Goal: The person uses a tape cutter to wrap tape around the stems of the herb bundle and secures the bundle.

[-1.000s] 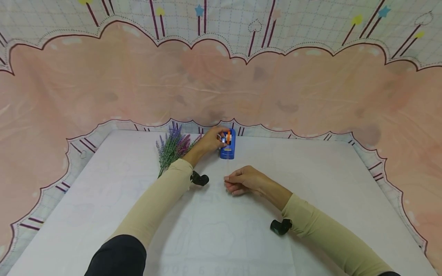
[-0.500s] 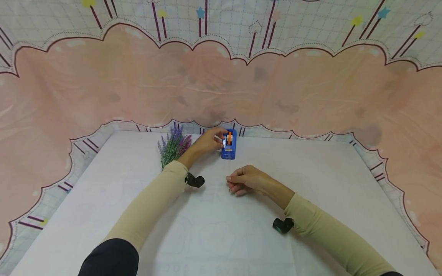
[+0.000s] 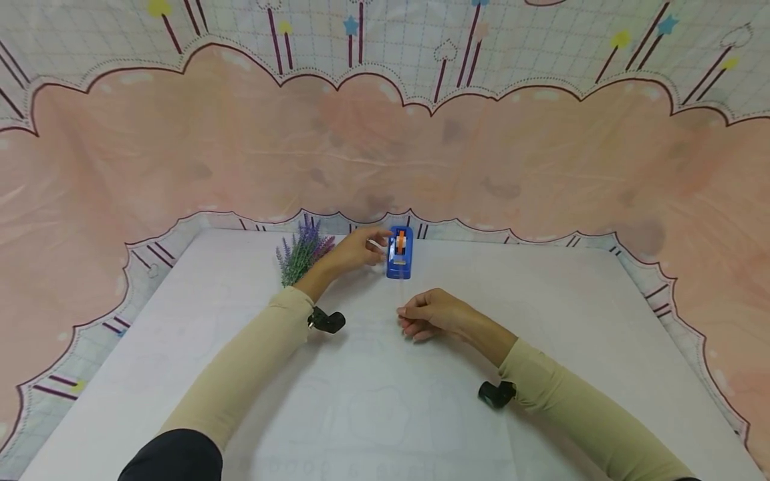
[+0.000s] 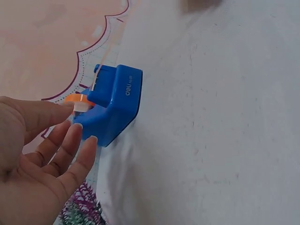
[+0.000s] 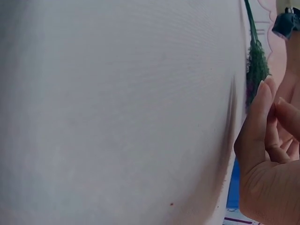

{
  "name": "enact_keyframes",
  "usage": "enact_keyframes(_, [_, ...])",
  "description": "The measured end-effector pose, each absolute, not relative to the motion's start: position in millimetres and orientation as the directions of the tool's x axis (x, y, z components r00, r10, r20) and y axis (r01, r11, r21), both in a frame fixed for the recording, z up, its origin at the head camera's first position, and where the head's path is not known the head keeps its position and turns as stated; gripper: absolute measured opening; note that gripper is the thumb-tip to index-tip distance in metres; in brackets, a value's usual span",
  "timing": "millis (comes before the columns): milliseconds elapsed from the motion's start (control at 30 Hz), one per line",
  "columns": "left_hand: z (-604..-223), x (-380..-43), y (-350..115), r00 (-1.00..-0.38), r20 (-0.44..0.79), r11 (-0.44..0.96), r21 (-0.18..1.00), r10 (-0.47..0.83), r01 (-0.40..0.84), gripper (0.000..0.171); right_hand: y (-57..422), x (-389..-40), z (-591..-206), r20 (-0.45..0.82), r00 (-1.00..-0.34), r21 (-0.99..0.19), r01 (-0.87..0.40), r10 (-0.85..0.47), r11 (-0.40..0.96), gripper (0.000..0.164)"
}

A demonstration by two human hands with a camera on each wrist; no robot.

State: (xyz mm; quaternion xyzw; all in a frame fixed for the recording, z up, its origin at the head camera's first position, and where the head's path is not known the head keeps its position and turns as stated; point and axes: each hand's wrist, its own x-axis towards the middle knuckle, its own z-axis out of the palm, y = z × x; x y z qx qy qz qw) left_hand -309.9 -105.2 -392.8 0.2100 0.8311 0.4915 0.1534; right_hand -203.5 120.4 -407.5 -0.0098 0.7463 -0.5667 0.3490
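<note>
One loose, empty left hand point(image 3: 353, 251) flanks the tape dispenser point(image 3: 400, 268); the right hand point(image 3: 434, 315) hides any hold.

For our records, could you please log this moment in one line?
left hand: beside blue Deli tape dispenser, contact unclear | right hand: nearer wearer, grip unclear | lavender bunch: left of dispenser

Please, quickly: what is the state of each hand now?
Left hand: open, beside the blue tape dispenser.
Right hand: partly curled; whether it pinches anything cannot be told.
</note>
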Motion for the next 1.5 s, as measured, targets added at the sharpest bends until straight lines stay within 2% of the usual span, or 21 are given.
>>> enact_keyframes(500, [-369.5, -278.5, -146.9, -0.877, -0.013, 0.512, 0.816, 0.480, 0.268, 0.053, 122.7, -204.2, -407.2, -0.495, -0.762, -0.860, 0.363, -0.418, 0.358, 0.026])
enact_keyframes(933, [-371.9, -246.2, -193.1, -0.860, -0.003, 0.500, 0.815, 0.510, 0.293, 0.055, 123.5, -203.3, -405.0, -0.487, -0.769, -0.863, 0.351, -0.415, 0.363, 0.025])
enact_keyframes(1133, [-372.3, -232.9, -210.6, -0.872, 0.025, 0.554, 0.764, 0.488, 0.332, 0.053, 124.5, -203.4, -405.1, -0.490, -0.769, -0.861, 0.354, -0.410, 0.364, 0.025])
enact_keyframes(1500, [-376.3, -214.3, -241.3, -0.896, 0.038, 0.605, 0.725, 0.443, 0.329, 0.056, 125.2, -202.8, -406.5, -0.477, -0.772, -0.868, 0.341, -0.420, 0.361, 0.024])
